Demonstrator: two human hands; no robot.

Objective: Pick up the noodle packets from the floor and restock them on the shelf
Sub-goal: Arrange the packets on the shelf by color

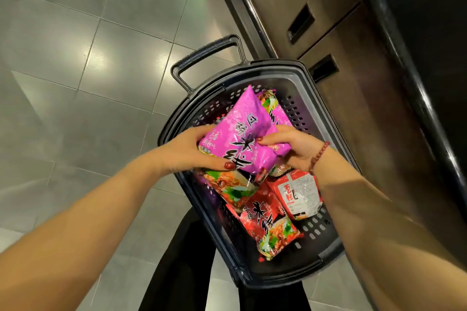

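Note:
A purple noodle packet is held above a black shopping basket on the floor. My left hand grips its left edge, thumb on the front. My right hand, with a bead bracelet on the wrist, pinches its right side. A second purple packet shows behind the held one. Two red noodle packets lie in the basket below, one front side up and one back side up.
The basket's pull handle sticks out at its far end. A dark shelf base with drawer-like recesses runs along the right. Grey floor tiles spread to the left. My black trouser legs stand below the basket.

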